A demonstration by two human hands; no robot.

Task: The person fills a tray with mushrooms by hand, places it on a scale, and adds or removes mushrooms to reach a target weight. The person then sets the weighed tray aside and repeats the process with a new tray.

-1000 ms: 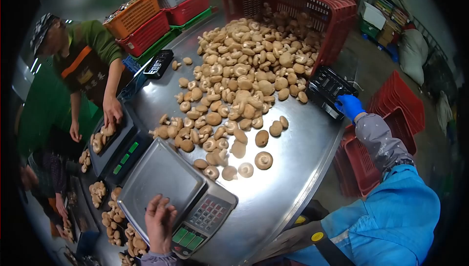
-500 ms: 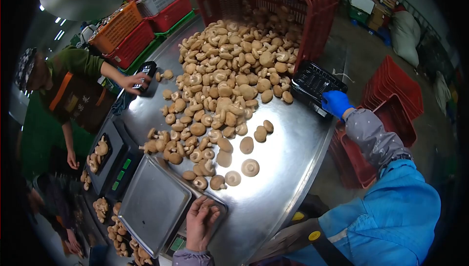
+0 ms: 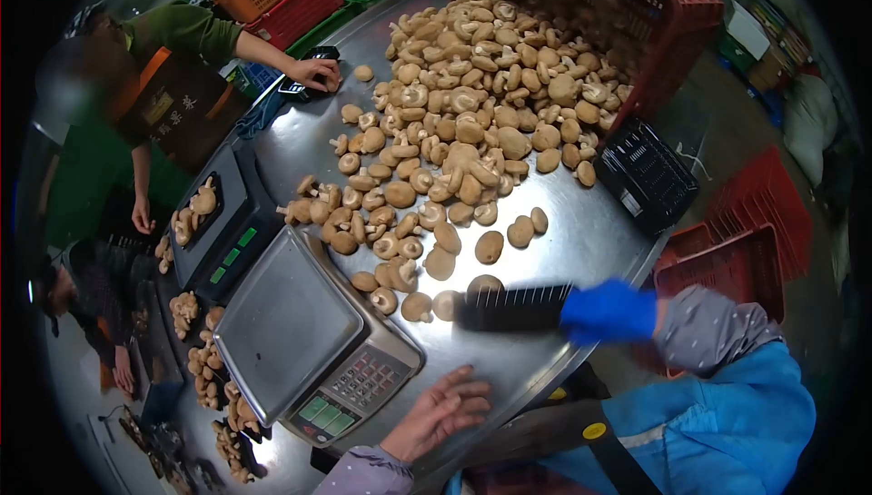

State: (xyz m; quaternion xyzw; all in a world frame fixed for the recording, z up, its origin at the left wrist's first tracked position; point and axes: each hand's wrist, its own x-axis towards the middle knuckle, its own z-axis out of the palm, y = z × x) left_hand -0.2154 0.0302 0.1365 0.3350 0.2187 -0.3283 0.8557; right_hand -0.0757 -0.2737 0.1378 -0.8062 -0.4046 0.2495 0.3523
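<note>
My right hand [image 3: 610, 311], in a blue glove, grips the end of a black plastic tray [image 3: 516, 310], which is blurred by motion above the near part of the steel table. My bare left hand [image 3: 443, 415] hangs open, fingers apart, near the keypad corner of a weighing scale [image 3: 371, 377]. Nothing lies on the scale's metal pan [image 3: 282, 322]. Just beyond the moving tray, a few loose shiitake mushrooms [image 3: 489, 247] rest on the steel, in front of a large heap of shiitake mushrooms [image 3: 472, 104].
A red crate [image 3: 677, 18] lies tipped behind the heap. More black trays [image 3: 647, 173] sit at the table's right edge, above red baskets [image 3: 772, 222]. A co-worker's hand [image 3: 315, 72] reaches in at the far left, near a second scale [image 3: 213, 222]. Filled trays of mushrooms [image 3: 207, 363] line the left.
My right hand has come from the stack at the right edge toward the table's front, carrying a black tray. My left hand has moved right, off the scale. The view has shifted.
</note>
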